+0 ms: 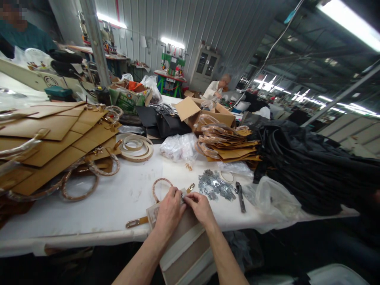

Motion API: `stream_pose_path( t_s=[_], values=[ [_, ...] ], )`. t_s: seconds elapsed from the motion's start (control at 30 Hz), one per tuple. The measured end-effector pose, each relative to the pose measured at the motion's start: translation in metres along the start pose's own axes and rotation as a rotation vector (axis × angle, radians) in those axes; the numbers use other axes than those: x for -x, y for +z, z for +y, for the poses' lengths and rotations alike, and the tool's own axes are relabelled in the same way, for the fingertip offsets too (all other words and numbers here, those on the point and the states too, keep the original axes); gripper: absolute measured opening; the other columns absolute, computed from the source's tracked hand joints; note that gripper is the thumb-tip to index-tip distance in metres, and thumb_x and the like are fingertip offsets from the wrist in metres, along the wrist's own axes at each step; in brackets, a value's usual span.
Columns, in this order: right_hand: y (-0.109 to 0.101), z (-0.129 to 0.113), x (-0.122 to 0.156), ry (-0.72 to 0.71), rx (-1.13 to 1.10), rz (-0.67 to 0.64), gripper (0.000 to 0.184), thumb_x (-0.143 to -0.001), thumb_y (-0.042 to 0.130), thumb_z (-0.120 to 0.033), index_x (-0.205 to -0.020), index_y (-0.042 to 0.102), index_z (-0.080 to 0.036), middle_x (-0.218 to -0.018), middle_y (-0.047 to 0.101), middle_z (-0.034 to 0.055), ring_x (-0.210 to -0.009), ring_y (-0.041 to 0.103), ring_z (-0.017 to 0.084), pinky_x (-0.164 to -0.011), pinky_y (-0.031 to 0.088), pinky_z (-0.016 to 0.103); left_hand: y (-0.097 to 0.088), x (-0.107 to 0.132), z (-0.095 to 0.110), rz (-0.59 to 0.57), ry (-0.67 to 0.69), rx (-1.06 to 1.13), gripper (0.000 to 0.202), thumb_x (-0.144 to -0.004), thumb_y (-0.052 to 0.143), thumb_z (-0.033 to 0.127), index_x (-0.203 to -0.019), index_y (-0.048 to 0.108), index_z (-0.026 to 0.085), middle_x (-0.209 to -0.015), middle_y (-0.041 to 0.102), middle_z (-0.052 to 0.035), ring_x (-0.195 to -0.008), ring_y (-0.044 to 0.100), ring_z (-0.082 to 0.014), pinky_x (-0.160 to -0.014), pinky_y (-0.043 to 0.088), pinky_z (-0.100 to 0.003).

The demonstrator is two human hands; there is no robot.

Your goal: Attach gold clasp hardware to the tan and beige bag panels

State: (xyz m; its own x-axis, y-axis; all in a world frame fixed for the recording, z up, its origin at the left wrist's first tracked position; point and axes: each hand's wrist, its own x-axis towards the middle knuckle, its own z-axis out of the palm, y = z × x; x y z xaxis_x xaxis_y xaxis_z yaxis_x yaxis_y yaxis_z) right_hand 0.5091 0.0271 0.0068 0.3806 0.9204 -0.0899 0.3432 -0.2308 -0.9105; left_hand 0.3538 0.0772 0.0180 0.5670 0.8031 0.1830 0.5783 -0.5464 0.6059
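Observation:
A bag panel (190,241) with its pale inner side up slants over the table's front edge towards me. My left hand (170,211) is closed on the panel's far end, fingers curled over it. My right hand (201,206) meets it there in a pinch, thumb and fingertips together at a tiny greyish spot; what they hold is too small to make out. Beyond my left hand a wrapped handle loop (157,185) sticks out. Straps with gold-coloured metal ends, one a left strap (137,222) and one a far strap (190,187), show on either side.
Thin metal plates (216,185) lie heaped right of my hands, beside a dark tool (240,197). Tan bag pieces (59,138) are stacked left, more tan pieces (233,147) behind, and black material (305,170) right. A co-worker (214,90) is at the back.

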Motion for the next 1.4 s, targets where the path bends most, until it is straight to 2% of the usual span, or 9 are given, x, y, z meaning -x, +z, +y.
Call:
stream_pose_path(
  t_s=[0.33, 0.6, 1.13, 1.4],
  values=[
    [0.003, 0.003, 0.001, 0.002, 0.001, 0.027, 0.022, -0.085, 0.073, -0.041, -0.089, 0.076, -0.019, -0.082, 0.076, 0.0033, -0.076, 0.069, 0.021, -0.074, 0.052, 0.031, 0.002, 0.000, -0.003, 0.011, 0.023, 0.008, 0.020, -0.091, 0.062, 0.016, -0.110, 0.058, 0.020, -0.120, 0.057, -0.0084, -0.104, 0.066, -0.0237, -0.089, 0.056, -0.036],
    [-0.004, 0.003, 0.008, -0.030, -0.025, -0.016, 0.024, -0.088, 0.068, -0.041, -0.099, 0.079, -0.021, -0.101, 0.079, 0.0065, -0.095, 0.072, 0.026, -0.087, 0.054, 0.035, 0.000, 0.000, -0.003, 0.020, 0.028, 0.034, 0.017, -0.090, 0.066, 0.018, -0.106, 0.060, 0.019, -0.120, 0.059, -0.0093, -0.105, 0.067, -0.0260, -0.089, 0.059, -0.039],
    [-0.008, 0.002, 0.013, -0.057, 0.029, -0.015, 0.023, -0.088, 0.070, -0.040, -0.099, 0.080, -0.022, -0.098, 0.079, 0.0059, -0.094, 0.072, 0.025, -0.086, 0.054, 0.034, -0.005, 0.001, -0.006, -0.001, 0.039, 0.135, 0.025, -0.088, 0.066, 0.014, -0.112, 0.062, 0.017, -0.124, 0.057, -0.0115, -0.112, 0.065, -0.0263, -0.099, 0.056, -0.042],
    [-0.008, 0.006, 0.009, -0.020, -0.002, -0.035, 0.024, -0.087, 0.071, -0.040, -0.100, 0.081, -0.022, -0.097, 0.080, 0.0052, -0.092, 0.073, 0.025, -0.085, 0.054, 0.034, -0.005, -0.002, -0.009, -0.030, -0.018, 0.203, 0.028, -0.085, 0.070, 0.013, -0.111, 0.062, 0.018, -0.121, 0.058, -0.0090, -0.104, 0.065, -0.0238, -0.093, 0.055, -0.039]
  ],
)
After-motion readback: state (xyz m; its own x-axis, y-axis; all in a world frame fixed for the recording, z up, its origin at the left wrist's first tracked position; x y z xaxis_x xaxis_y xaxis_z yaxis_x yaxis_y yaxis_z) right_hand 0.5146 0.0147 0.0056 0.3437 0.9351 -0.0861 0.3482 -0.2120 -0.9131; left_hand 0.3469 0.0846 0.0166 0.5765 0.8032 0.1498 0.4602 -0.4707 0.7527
